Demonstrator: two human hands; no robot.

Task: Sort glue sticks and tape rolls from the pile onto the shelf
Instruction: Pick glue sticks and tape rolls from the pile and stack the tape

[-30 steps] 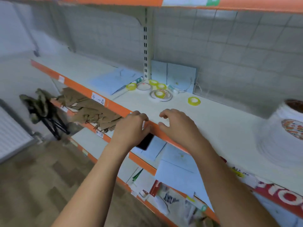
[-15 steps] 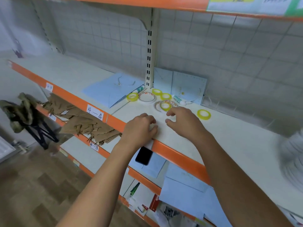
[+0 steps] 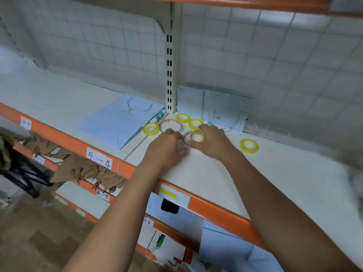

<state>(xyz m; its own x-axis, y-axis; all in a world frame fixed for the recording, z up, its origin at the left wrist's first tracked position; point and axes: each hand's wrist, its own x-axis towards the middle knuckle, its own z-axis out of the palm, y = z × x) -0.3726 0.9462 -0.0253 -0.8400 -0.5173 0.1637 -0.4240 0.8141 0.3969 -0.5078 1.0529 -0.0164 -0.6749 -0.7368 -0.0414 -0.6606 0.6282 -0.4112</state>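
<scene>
On the white shelf [image 3: 216, 173], near the upright post [image 3: 170, 75], the right hand [image 3: 213, 143] grasps a yellow tape roll [image 3: 197, 136] between thumb and fingers, while the left hand [image 3: 167, 148] has its bent fingers at the near rim of a white tape roll [image 3: 170, 124], and I cannot tell whether it grips it.

Head view, close, angled down onto the shelf [image 3: 216, 173].

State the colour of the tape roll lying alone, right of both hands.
Yellow; the tape roll shows best in the head view.
</scene>
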